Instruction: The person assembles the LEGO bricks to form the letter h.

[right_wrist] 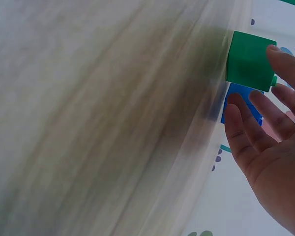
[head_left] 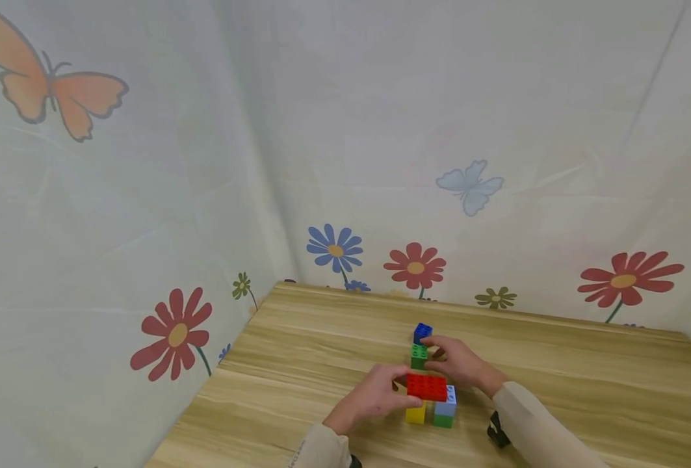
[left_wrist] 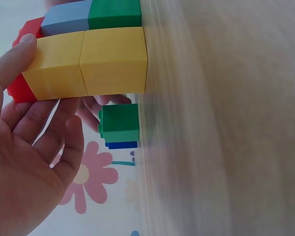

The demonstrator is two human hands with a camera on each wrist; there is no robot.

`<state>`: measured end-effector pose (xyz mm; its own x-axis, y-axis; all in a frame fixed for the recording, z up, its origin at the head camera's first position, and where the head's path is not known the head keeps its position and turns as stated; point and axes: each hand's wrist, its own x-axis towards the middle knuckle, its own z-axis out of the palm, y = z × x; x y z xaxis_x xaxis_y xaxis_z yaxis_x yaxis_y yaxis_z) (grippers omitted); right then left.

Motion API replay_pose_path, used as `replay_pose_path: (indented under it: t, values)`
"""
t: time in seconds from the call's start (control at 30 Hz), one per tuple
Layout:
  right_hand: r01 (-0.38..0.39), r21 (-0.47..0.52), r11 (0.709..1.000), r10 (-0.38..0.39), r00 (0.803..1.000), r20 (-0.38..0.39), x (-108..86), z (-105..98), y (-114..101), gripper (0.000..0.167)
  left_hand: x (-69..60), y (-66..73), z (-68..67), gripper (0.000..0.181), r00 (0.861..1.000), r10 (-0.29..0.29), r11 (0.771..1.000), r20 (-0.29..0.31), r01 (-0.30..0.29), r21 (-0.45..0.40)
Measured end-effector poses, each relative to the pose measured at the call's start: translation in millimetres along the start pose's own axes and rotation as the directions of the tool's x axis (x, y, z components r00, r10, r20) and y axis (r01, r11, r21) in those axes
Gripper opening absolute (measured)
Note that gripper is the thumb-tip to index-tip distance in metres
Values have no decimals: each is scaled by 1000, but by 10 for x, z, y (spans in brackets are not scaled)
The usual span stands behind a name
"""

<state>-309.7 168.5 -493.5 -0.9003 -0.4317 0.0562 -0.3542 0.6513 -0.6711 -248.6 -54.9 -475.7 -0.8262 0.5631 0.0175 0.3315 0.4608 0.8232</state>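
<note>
My left hand [head_left: 377, 393] pinches the left end of a red toy building brick [head_left: 427, 385], thumb in front and fingers behind. This brick bridges two columns: stacked yellow bricks [left_wrist: 86, 64] on the left, and on the right a light blue brick [head_left: 446, 409] over a green one [head_left: 443, 421]. Behind the bridge, a separate green brick [head_left: 418, 357] stands on the table, with a blue brick [head_left: 422, 333] just beyond it. At their right side is my right hand [head_left: 465, 363], fingers loosely bent and spread; whether a fingertip touches either brick is hard to tell.
The bricks stand on a wood-grain table [head_left: 298, 344]. Its far and left edges meet a pale cloth backdrop [head_left: 380, 130] printed with flowers and butterflies. A black strap piece [head_left: 498, 430] shows by the right sleeve.
</note>
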Motion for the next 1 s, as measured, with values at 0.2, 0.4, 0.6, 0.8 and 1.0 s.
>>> replay_pose_path:
  t: [0.2,0.4,0.6,0.8,1.0]
  values:
    - [4,25,1000,-5,1000,26,6,33,11,46,1,-9,15,30,1000,2,1000,-2,-2,3]
    - [-3,33,999,2,1000,27,36,56,9,44,-5,-5,13,30,1000,-3,1000,-9,3,5]
    - [-17,36,999,16,1000,18,43,49,12,42,0,7,13,30,1000,-19,1000,-7,19,-5]
    - [15,21,1000,-15,1000,7,-11,28,33,38,5,-2,21,29,1000,-31,999,-1,31,-20]
    - [5,46,999,-5,1000,-17,-127,-37,35,33,0,7,24,27,999,-45,999,0,45,-11]
